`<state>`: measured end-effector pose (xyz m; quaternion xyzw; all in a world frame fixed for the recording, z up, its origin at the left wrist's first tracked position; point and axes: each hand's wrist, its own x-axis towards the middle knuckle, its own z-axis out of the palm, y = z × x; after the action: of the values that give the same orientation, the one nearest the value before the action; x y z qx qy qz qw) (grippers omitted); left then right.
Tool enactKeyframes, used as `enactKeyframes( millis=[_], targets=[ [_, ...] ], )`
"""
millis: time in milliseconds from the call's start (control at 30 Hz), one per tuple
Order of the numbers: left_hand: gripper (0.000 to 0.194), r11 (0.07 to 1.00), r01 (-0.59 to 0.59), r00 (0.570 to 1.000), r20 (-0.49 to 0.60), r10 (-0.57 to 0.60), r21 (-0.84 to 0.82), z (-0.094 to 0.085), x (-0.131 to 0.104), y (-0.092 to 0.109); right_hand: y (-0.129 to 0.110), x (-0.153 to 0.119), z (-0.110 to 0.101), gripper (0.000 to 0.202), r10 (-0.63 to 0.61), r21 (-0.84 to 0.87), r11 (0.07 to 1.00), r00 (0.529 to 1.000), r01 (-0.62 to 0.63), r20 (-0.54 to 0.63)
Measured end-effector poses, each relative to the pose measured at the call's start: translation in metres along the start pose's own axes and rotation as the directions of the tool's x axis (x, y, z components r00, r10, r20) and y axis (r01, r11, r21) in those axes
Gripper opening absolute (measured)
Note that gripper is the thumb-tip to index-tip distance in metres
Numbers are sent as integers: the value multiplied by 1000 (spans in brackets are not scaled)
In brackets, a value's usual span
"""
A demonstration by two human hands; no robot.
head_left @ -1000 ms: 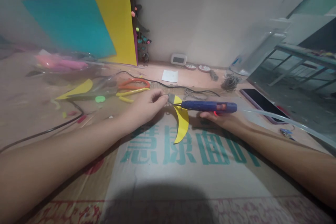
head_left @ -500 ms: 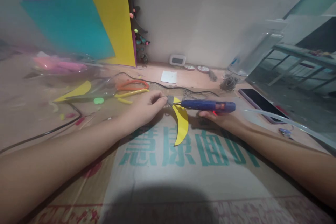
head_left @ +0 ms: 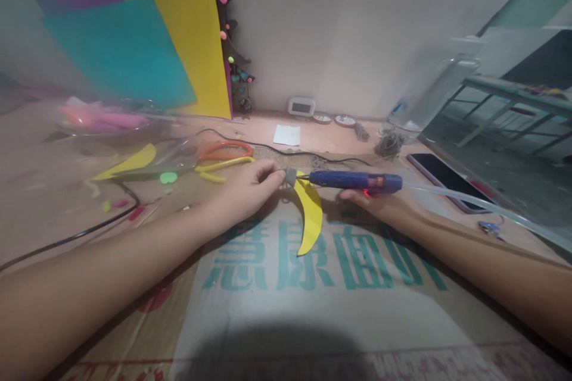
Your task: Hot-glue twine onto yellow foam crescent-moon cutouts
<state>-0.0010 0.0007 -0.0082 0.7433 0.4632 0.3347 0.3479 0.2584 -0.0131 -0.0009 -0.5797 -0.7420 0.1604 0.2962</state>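
Between the thumb and fingers of my left hand [head_left: 257, 187] is the grey-wrapped end [head_left: 290, 177] of a yellow crescent-shaped piece [head_left: 311, 214]. The crescent hangs down over the printed sheet, its pointed tip lowest. My right hand [head_left: 364, 199] is closed on a blue glue gun [head_left: 344, 180] with a small red light. The gun's thin nozzle points left and meets the top of the crescent beside the grey wrapping. A clear glue stick [head_left: 465, 195] sticks out of the gun's back end. Most of my right fingers are hidden.
Orange-handled scissors [head_left: 227, 149] and yellow-handled scissors [head_left: 214, 172] lie behind my left hand. A phone [head_left: 447, 181] rests at the right, near a ball of grey yarn [head_left: 388, 144]. A black cable [head_left: 277, 144] crosses the back. Coloured sheets [head_left: 120, 53] lean against the wall.
The view has tilted slightly, so most things sit a little lower in the picture. Both hands keep their holds, and the nozzle stays at the crescent's top.
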Motion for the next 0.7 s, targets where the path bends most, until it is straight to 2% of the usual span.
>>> enactKeyframes(
  millis=[233,367,700],
  targets=[
    [28,1000,-19,1000,4,19,8,0,0,3,5,2,2,20,19,18,1000,999,-18,-35],
    [27,999,-6,1000,10,6,31,-1,0,4,0,2,2,24,79,-18,997,994,-81,-75],
    [27,1000,17,999,30,-17,-26,-1,-1,7,-12,2,-3,29,77,-85,993,990,-87,-119]
  ],
)
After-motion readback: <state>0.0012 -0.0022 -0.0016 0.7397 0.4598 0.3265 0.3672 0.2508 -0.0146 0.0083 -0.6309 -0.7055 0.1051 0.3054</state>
